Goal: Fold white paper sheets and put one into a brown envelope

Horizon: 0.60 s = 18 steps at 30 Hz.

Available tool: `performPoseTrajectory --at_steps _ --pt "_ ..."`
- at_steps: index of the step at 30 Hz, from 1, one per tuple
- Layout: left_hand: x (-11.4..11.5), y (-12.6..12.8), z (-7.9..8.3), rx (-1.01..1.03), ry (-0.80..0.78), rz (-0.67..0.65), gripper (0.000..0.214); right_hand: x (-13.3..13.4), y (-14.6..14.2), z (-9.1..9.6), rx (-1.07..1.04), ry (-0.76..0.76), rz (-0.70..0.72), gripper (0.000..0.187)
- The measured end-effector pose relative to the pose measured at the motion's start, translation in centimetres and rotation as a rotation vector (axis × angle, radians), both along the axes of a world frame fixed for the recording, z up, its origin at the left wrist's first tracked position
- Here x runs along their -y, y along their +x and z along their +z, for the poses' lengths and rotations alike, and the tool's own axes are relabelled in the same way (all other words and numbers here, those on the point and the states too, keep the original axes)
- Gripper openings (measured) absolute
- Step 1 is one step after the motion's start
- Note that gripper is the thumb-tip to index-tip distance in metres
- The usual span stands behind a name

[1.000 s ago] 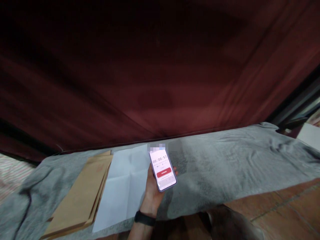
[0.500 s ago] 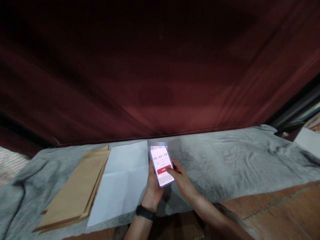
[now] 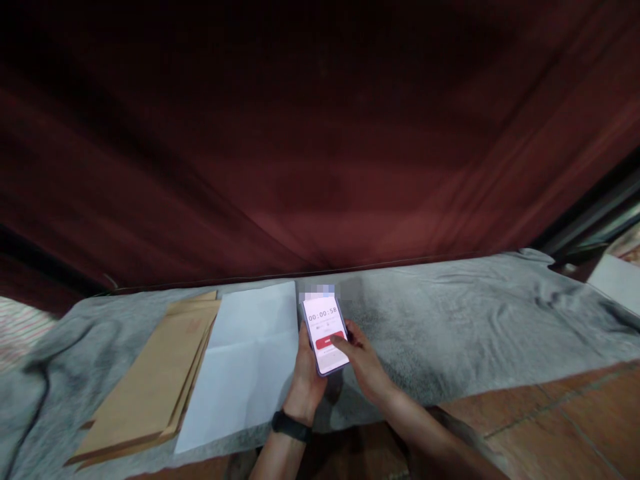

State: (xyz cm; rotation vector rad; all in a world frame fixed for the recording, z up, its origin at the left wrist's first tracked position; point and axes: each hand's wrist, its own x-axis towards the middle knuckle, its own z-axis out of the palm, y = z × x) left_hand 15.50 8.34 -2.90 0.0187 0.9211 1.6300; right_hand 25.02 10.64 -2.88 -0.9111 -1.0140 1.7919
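A smartphone (image 3: 327,327) with a lit screen is held between my two hands above a grey cloth. Its screen reads 00:00:58 over a red button. My left hand (image 3: 304,380) wraps the phone's left side and lower edge, with a black band on the wrist. Around the right side curl the fingers of my right hand (image 3: 367,367), and its thumb lies over the red button. Just left of the phone lies a creased white paper sheet (image 3: 245,360). Beyond that sheet is a stack of brown paper envelopes (image 3: 145,380).
The grey cloth (image 3: 480,320) spreads across the surface, up to a dark red fabric (image 3: 320,220) hanging behind it. Brown floor tiles (image 3: 575,413) show at the lower right. A white flat object (image 3: 617,283) is at the right edge.
The phone has shifted very slightly to the right in view. My thumb stays over the red button and the shown time is the same.
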Motion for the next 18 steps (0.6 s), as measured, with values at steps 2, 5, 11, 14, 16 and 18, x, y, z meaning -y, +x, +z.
performPoseTrajectory --at_steps 2,5,11,14,16,18 --pt "0.0 0.0 -0.2 -0.016 0.006 0.029 0.040 0.0 -0.1 0.0 0.006 0.000 -0.002 0.033" --pt "-0.1 0.0 -0.5 -0.022 0.012 0.056 0.036 0.0 -0.2 -0.3 -0.003 -0.027 -0.028 0.031" --pt "-0.1 -0.3 -0.4 0.050 0.014 -0.003 0.042 -0.3 0.3 -0.7 -0.034 -0.066 0.000 0.024" --pt "0.0 -0.2 -0.3 0.059 0.043 -0.026 0.042 -0.5 0.8 -1.0 0.022 -0.008 0.024 0.038" --pt "-0.1 -0.1 -0.4 0.053 0.039 -0.029 0.043 -0.6 1.1 -1.4 0.104 0.058 -0.005 0.050" --pt "-0.1 0.1 -0.6 0.051 0.022 -0.006 0.042 -0.6 1.4 -1.8 0.195 0.158 -0.022 0.057"
